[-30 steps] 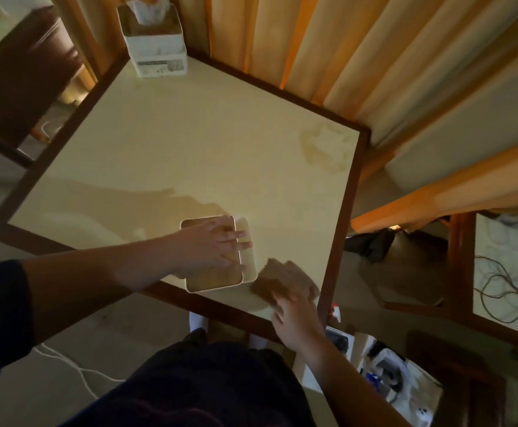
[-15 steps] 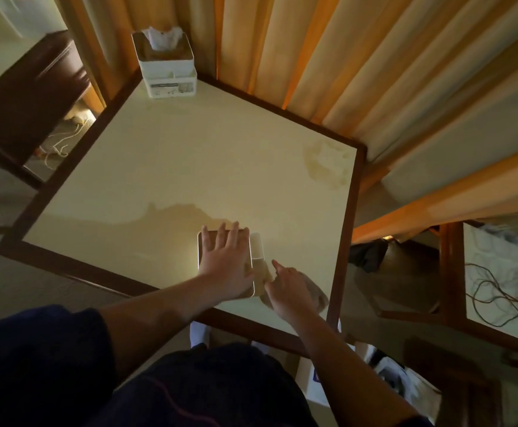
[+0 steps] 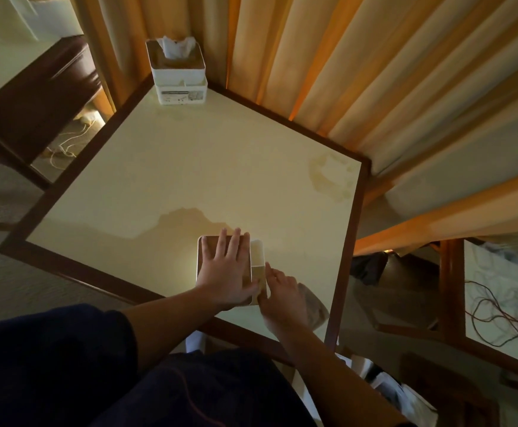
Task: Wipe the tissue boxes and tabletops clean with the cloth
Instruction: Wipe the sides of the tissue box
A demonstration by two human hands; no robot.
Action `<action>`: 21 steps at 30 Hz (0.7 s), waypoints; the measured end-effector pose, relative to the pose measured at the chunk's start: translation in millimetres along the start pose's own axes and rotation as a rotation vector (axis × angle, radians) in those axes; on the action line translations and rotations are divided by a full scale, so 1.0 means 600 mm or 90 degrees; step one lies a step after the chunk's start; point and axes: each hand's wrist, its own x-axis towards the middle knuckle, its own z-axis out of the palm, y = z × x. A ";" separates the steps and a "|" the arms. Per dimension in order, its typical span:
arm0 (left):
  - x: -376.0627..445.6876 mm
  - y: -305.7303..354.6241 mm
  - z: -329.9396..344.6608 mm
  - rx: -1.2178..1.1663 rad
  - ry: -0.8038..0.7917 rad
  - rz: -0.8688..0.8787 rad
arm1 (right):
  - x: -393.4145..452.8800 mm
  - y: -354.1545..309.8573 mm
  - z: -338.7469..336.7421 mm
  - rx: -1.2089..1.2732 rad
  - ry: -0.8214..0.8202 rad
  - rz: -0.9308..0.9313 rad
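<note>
Bench point(image 3: 190, 167): pale square top with a dark wooden rim, curtains point(image 3: 313, 72) right behind the far edges. A stain patch point(image 3: 331, 177) sits near the far right corner, judged not yet wiped.

Near tissue box point(image 3: 208, 257): lies close to the near edge of the bench and near the right corner. Risk: a sideways wipe could slide it toward that edge, or pushing on its side compartment could tip it. The flat hand on top looks like the guard against that.

Far tissue box point(image 3: 176, 69): stands on the far left corner, tissue sticking out, well apart from the hands. Reaching for it later could brush it into the curtains.

Left hand point(image 3: 225, 272): fingers straight and spread, pressing flat on the near box lid.

Right hand point(image 3: 282, 298): fingers at the box's right side; cloth point(image 3: 313, 303) lies under or behind it on the bench, near the right rim. Cannot tell if the grip pinches the cloth or just rests on it. Risk: cloth gets dragged off the right edge.

Open room: wide bare stretch in the middle and left of the bench. Tight on the right and near side.
</note>
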 end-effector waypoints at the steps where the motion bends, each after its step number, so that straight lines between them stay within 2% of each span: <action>1: 0.000 -0.007 -0.003 -0.007 0.001 0.001 | -0.001 -0.003 -0.005 -0.028 0.018 -0.019; 8: -0.013 -0.063 -0.004 -0.146 0.094 0.044 | -0.009 -0.034 -0.046 -0.115 0.111 -0.129; 13: -0.024 -0.094 -0.008 -0.139 0.127 0.072 | -0.002 -0.045 -0.053 -0.127 0.184 -0.216; 18: -0.037 -0.126 -0.016 -0.202 0.138 0.054 | 0.014 -0.061 -0.061 -0.030 0.162 -0.278; 21: -0.049 -0.152 -0.020 -0.348 0.124 0.008 | 0.025 -0.070 -0.072 -0.003 0.114 -0.319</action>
